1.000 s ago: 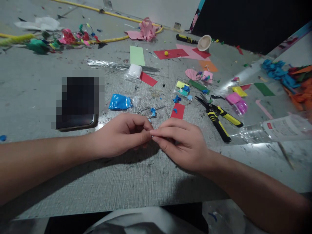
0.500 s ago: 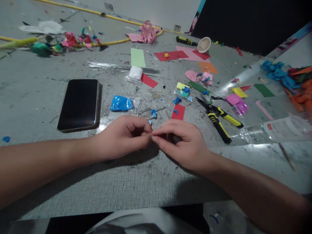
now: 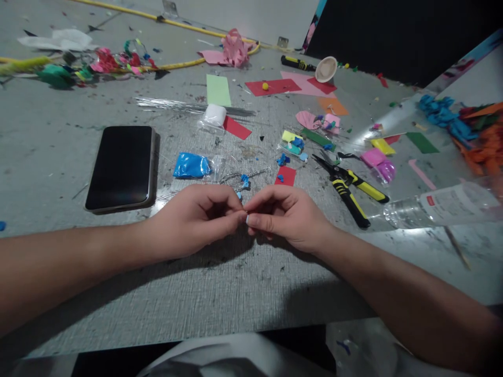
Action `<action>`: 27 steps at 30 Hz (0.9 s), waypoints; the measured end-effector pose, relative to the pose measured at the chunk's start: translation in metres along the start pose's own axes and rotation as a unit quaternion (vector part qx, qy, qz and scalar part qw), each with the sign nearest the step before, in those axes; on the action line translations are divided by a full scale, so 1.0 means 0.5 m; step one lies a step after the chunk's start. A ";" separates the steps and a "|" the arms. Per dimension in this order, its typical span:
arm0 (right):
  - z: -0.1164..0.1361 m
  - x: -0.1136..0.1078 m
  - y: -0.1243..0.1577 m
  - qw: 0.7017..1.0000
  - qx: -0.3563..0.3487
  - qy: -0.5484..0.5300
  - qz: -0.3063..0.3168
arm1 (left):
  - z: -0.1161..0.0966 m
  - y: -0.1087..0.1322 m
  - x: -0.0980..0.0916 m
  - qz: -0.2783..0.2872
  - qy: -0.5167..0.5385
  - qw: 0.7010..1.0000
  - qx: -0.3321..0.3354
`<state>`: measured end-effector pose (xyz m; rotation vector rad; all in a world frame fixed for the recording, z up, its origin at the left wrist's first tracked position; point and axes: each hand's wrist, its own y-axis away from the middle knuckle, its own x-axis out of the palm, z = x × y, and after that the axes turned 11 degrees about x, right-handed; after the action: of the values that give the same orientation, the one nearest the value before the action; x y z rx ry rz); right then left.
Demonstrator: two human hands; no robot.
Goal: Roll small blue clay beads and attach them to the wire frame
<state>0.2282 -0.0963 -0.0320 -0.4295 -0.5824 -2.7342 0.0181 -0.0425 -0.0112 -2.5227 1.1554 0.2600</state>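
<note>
My left hand (image 3: 202,217) and my right hand (image 3: 285,215) meet fingertip to fingertip above the table's near part. Both are closed in a pinch. A tiny pale speck shows at my right thumb tip; what the fingers hold is too small to name. Just beyond the hands lies a twisted wire with blue bits (image 3: 245,180) on it. A packet of blue clay (image 3: 192,165) rests behind my left hand, and a small red paper piece (image 3: 285,176) is behind my right hand.
A black tablet-like device (image 3: 121,167) lies at left. Yellow-black pliers (image 3: 349,186) and a clear bottle (image 3: 444,204) are at right. Farther back are a bundle of thin wires (image 3: 168,104), a white clay packet (image 3: 214,116), coloured papers (image 3: 218,90) and a yellow cord (image 3: 188,30).
My right hand has turned slightly, and its lower fingers now show beneath the thumb. The fingertips stay together. The whole view has shifted slightly, so the table things appear farther left.
</note>
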 end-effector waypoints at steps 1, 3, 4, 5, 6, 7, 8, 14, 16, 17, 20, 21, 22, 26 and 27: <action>0.002 -0.002 -0.001 1.000 0.009 0.001 0.003 | 0.000 0.001 0.000 0.000 0.008 1.000 0.000; 0.004 -0.005 0.000 1.000 0.014 0.006 -0.001 | 0.001 0.003 0.001 0.000 -0.010 1.000 0.006; 0.005 -0.007 0.001 1.000 0.011 0.005 -0.006 | 0.002 0.004 0.002 -0.002 -0.036 0.999 0.017; 0.006 -0.009 0.003 1.000 0.005 0.001 -0.009 | 0.003 0.006 0.002 0.003 -0.081 0.996 0.022; 0.006 -0.011 0.004 1.000 -0.002 -0.004 -0.013 | 0.004 0.008 0.003 0.011 -0.132 0.990 0.038; 0.006 -0.013 0.005 1.000 -0.012 -0.010 -0.017 | 0.005 0.011 0.004 0.026 -0.182 0.981 0.058; 0.006 -0.015 0.005 0.999 -0.023 -0.014 -0.022 | 0.007 0.013 0.005 0.051 -0.226 0.969 0.083; 0.003 -0.011 0.003 0.994 -0.083 0.012 -0.070 | 0.021 0.025 0.012 0.097 -0.298 0.942 0.123; 0.003 -0.009 0.004 0.991 -0.102 0.038 -0.078 | 0.023 0.023 0.014 0.098 -0.305 0.940 0.120; 0.003 -0.009 0.005 0.989 -0.114 0.057 -0.079 | 0.023 0.021 0.015 0.094 -0.307 0.939 0.119; 0.002 -0.007 0.010 0.977 -0.144 0.131 -0.087 | 0.022 0.012 0.019 0.087 -0.313 0.939 0.114; 0.002 -0.006 0.012 0.972 -0.153 0.155 -0.092 | 0.022 0.010 0.020 0.087 -0.316 0.938 0.113; 0.001 -0.005 0.015 0.967 -0.161 0.175 -0.097 | 0.022 0.007 0.021 0.089 -0.319 0.937 0.113; 0.002 -0.001 0.020 0.956 -0.185 0.199 -0.109 | 0.022 0.005 0.022 0.082 -0.321 0.935 0.130; 0.004 -0.001 0.020 0.955 -0.191 0.198 -0.113 | 0.021 0.005 0.020 0.078 -0.312 0.938 0.131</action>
<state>0.2325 -0.1042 -0.0271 0.1188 0.0072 -3.0344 0.0227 -0.0469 -0.0248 -1.9001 1.0346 0.8193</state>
